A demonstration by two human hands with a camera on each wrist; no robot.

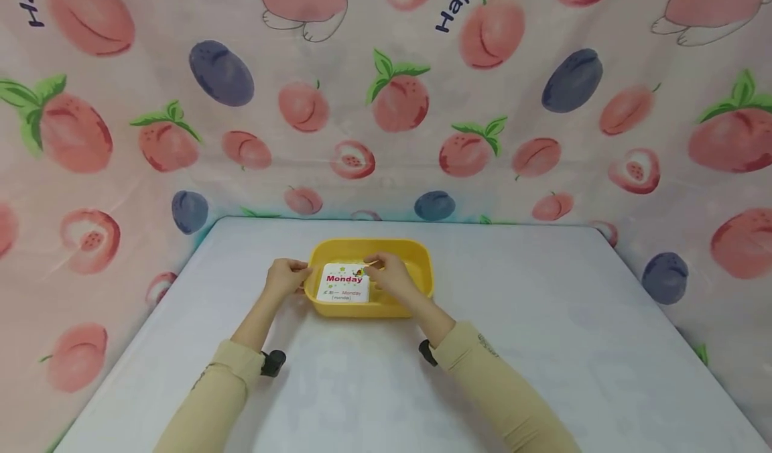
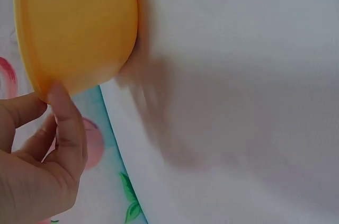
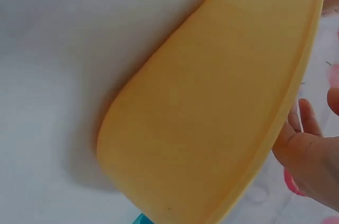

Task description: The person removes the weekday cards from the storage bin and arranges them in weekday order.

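A yellow plastic tray [image 1: 422, 275] with rounded corners sits on the white table. Inside its left part is a white card [image 1: 344, 291] printed "Monday" with small coloured pictures. My left hand [image 1: 286, 276] pinches the tray's left rim; the left wrist view shows the thumb and fingers of that hand [image 2: 50, 150] at the rim's corner. Over the tray's inside is my right hand [image 1: 392, 275], its fingertips by the card's upper right corner. In the right wrist view this hand [image 3: 310, 150] shows behind the tray wall, thumb apart from the fingers; whether it touches the card is hidden.
The white table [image 1: 543, 346] extends on both sides of the tray and in front of it. Behind stands a pink cloth backdrop [image 1: 362, 191] printed with peaches and plums, meeting the table's back edge. Black straps with small devices [image 1: 274, 363] are on both wrists.
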